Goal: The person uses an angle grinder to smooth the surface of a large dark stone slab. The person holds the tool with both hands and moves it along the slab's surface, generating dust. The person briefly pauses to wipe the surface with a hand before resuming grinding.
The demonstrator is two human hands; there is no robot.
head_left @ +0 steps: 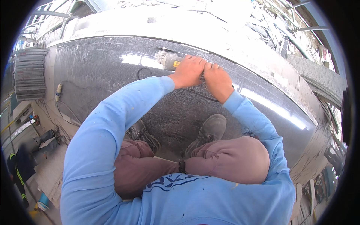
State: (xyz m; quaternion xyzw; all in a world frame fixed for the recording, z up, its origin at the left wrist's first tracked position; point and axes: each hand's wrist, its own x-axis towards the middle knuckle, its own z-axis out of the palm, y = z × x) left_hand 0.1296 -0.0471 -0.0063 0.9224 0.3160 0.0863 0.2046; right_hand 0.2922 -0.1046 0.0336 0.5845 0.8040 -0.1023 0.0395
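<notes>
Both my hands are wrapped around a dusty angle grinder (167, 60), held near the far edge of a dark polished stone slab (97, 63). My left hand (189, 70) is closed on its body, just behind a yellow label. Right beside it, my right hand (218, 80) grips the rear end, which the fingers mostly hide. The grinder's head points left, low over the slab; its disc is hard to make out, so I cannot tell whether it touches the stone. A dark cord (200, 95) runs under my wrists, and my shoes (213, 127) rest on the slab.
A yellowish cable connector (58, 92) lies on the slab's left part. Further left stands a stack of slabs (30, 73). At lower left is a person in dark clothing with reflective stripes (18, 174), near a blue bucket (43, 200). Broken stone pieces (268, 32) lie beyond the far edge.
</notes>
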